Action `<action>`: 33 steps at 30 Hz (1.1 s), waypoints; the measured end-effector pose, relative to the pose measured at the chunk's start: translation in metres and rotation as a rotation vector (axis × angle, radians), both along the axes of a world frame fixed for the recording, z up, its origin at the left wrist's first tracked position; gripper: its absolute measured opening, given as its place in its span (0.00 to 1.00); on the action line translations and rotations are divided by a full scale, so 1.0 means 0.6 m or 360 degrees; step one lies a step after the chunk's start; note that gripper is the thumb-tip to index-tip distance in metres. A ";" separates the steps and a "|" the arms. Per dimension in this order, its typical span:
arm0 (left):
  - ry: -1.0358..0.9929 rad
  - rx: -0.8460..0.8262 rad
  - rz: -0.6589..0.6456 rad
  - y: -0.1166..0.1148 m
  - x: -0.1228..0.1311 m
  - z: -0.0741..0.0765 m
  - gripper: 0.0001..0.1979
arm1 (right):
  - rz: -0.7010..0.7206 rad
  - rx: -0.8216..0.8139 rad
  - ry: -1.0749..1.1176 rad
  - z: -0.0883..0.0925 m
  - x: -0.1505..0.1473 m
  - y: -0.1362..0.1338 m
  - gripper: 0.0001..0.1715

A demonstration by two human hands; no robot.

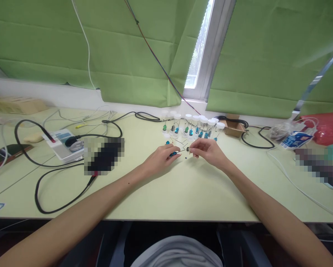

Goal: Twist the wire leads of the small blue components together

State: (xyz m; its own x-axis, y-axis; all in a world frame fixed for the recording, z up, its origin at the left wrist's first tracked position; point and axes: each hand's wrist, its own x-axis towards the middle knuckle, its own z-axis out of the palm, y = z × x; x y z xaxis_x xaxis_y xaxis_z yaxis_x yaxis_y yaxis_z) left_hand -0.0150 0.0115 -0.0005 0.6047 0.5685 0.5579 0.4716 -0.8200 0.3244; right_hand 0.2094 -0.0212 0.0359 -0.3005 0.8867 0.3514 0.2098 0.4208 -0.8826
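My left hand (161, 158) is closed on a small blue piece with a thin metal rod (174, 153), whose exact kind I cannot make out. The rod points right, towards my right hand (208, 150). Fingertips of that hand pinch a small dark round part (187, 149) close to the rod's end; whether the two touch is too small to tell. Just below lies a tiny dark-blue bit (186, 158) on the table. Behind the hands are a bent thin metal wire (184, 144) and a small blue piece (167, 142).
Several clear tubes with white caps (188, 117), holding blue and green pieces, stand behind my hands. A cardboard box (234, 128) is to their right. Left are a power strip (62, 144) and black cables (38, 185). A red plastic bag (327, 128) lies far right.
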 end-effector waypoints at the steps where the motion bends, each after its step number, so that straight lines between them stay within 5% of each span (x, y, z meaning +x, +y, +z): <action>1: 0.0001 0.0006 -0.0001 0.001 0.000 -0.001 0.14 | -0.0004 0.0002 -0.0007 0.000 0.000 0.000 0.18; 33: -0.0029 0.0015 0.0014 -0.003 0.000 0.001 0.12 | 0.0064 -0.0099 -0.0010 -0.002 0.003 0.002 0.18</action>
